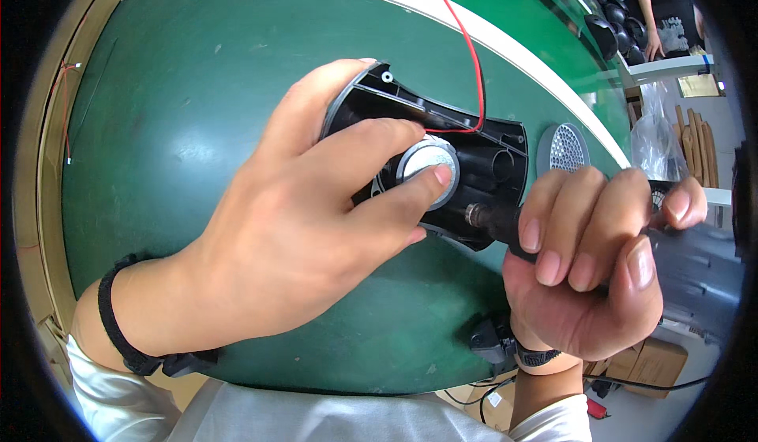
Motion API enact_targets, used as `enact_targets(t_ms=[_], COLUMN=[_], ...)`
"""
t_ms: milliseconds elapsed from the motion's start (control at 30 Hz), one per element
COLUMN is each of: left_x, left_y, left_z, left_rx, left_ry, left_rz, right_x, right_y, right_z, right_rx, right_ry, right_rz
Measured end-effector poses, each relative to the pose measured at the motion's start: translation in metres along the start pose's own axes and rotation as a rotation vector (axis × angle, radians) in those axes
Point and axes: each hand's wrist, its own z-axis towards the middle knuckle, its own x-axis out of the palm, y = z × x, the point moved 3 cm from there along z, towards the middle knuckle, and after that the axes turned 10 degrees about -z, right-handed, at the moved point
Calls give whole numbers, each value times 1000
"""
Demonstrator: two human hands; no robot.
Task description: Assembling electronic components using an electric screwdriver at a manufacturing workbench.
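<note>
My left hand grips a black plastic housing with a concave inside. Its fingers curl over the housing's left edge, and one fingertip presses a round silver-backed part, which looks like a small speaker, seated within. A red and black wire pair runs up and away from the housing. My right hand is closed around what looks like an electric screwdriver. Its dark nose and metal collar point left at the lower right of the housing. The bit's tip is too small to make out.
A grey perforated round cover lies right of the housing on the green table. Thin wires with white connectors lie at the left by a cardboard edge. Another person stands at upper right near black rounded parts.
</note>
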Motion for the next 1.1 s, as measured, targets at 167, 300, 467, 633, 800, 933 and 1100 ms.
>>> enact_targets(t_ms=[167,300,467,633,800,933,1100], left_x=[6,4,1,0,0,-10,-39], left_y=[-2,0,1,-1,3,1,-5], left_z=[-2,-2,-1,-1,-3,5,15], left_rx=[-63,-46,-11,11,-76,-93,-82], left_ry=[-29,-21,0,38,5,106,234], left_rz=[-74,-93,-52,-12,-142,-184,-5], right_x=[9,9,15,19,9,-24,-83], right_y=[-2,-4,-6,-6,-8,37,57], right_z=[-6,-7,-6,-4,0,16,15], right_rx=[-36,-84,-72,-69,-136,-248,-310], right_ry=[-14,4,27,42,51,-22,-219], right_rz=[-15,-29,-51,-64,33,101,15])
